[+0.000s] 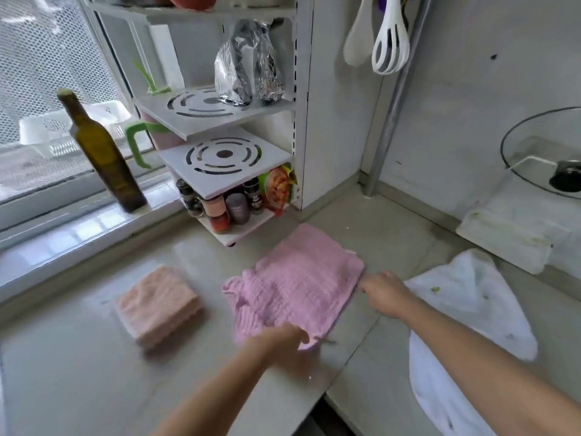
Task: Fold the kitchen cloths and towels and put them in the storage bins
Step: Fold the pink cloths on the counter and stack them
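**Both hands on the pink cloth**

Nearest the lens, left hand (276, 341) down at the near edge of the pink cloth (295, 284), fingers curled over the fabric, motion-blurred, so exact pinch hard to read. Right hand (385, 294) out at the cloth's right edge, fingertips closed on the hem. Cloth spread flat on the pale countertop (78, 357), waffle-textured, left corner rumpled and bunched.

Just left of it, apart from it, a peach towel (157, 305) already folded into a thick square. Off to the right, under the right forearm, a white towel (465, 297) lying loose and unfolded, draped toward the counter's front edge.

Further back, a white tiered rack (220, 165) with slotted shelves, spice jars (226, 206) packed on the bottom level, a foil-wrapped bundle (248, 67) up higher. Dark olive-oil bottle (100, 152) standing on the window ledge. White utensils (390, 42) hanging on the wall, a glass pot lid (534, 146) leaning at far right.
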`<state>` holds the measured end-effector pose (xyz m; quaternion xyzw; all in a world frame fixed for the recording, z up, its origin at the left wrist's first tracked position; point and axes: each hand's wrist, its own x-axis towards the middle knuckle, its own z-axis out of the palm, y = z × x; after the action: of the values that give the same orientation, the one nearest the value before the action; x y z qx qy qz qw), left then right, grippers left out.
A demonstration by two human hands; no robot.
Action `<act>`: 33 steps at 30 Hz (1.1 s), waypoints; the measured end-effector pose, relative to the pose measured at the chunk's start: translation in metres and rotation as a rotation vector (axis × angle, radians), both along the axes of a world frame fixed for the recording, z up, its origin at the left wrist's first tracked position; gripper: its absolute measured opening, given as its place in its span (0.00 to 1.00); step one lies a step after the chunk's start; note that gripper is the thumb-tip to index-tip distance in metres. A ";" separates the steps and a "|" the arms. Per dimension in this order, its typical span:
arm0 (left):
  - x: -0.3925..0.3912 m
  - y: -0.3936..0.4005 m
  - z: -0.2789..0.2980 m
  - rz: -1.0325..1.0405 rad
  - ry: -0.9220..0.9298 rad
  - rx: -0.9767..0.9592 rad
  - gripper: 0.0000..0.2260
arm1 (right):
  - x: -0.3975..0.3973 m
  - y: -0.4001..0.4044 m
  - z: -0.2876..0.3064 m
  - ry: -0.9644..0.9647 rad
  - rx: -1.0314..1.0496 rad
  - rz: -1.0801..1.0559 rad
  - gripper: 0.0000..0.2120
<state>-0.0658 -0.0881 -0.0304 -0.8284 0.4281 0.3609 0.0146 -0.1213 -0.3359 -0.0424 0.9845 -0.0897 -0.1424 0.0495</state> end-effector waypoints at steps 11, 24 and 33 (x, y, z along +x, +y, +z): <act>0.071 -0.035 -0.022 0.207 -0.152 -0.286 0.17 | 0.018 -0.014 -0.020 -0.253 0.353 -0.488 0.11; 0.107 -0.109 -0.087 0.248 -0.227 -0.248 0.31 | 0.069 -0.067 -0.073 -0.285 0.433 -0.480 0.19; 0.129 -0.140 -0.099 0.287 -0.446 -0.448 0.25 | 0.071 -0.058 -0.087 -0.492 0.246 -0.238 0.19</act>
<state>0.0633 -0.2284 -0.1290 -0.9213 0.3620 0.0663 -0.1253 -0.0498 -0.3940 -0.1292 0.9707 -0.1956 0.0859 -0.1102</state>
